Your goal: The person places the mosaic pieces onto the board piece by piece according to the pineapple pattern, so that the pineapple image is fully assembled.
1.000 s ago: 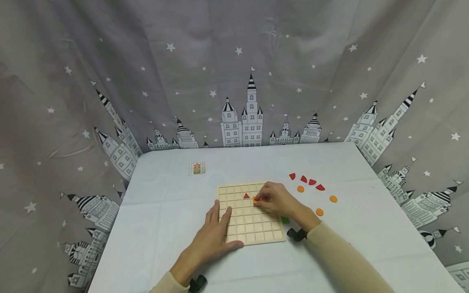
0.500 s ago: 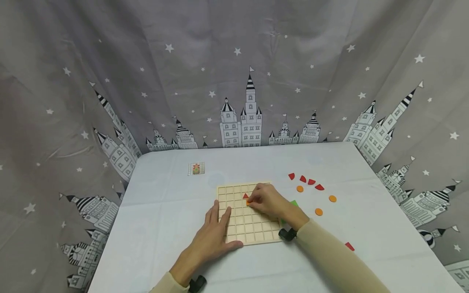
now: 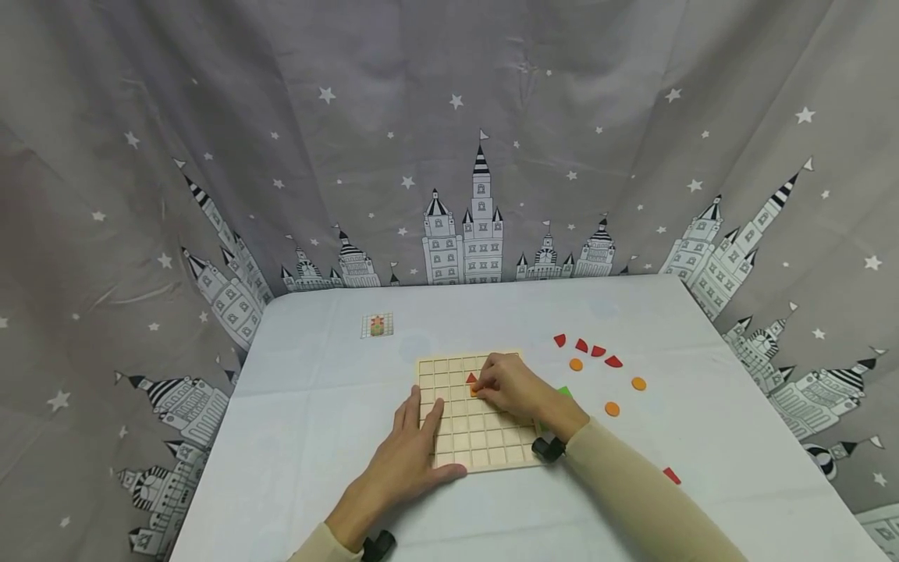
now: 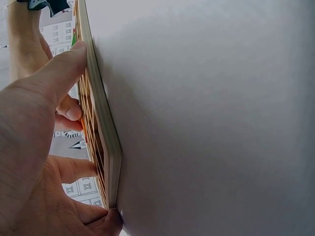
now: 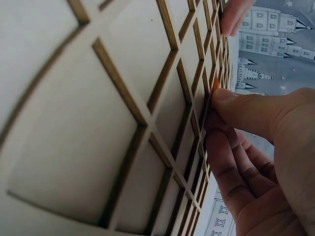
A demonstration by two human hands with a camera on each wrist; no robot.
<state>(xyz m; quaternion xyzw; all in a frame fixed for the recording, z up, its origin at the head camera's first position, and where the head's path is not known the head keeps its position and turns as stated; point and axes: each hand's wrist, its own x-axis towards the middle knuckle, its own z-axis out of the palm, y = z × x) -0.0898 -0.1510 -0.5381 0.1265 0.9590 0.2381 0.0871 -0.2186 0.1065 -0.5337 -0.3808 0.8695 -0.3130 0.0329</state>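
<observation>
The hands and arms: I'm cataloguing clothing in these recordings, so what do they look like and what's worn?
Left hand and right hand show no gloves or rings. Left sleeve and right sleeve are plain pale beige. Left camera and right camera, worn at the wrists, are small, black and blocky. No cables show.

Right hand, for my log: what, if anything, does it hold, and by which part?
The right hand pinches an orange piece by its right side in the head view.

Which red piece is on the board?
The triangle, just beyond the orange piece that the right hand pinches. The other red pieces lie off the board, to its right.
</observation>
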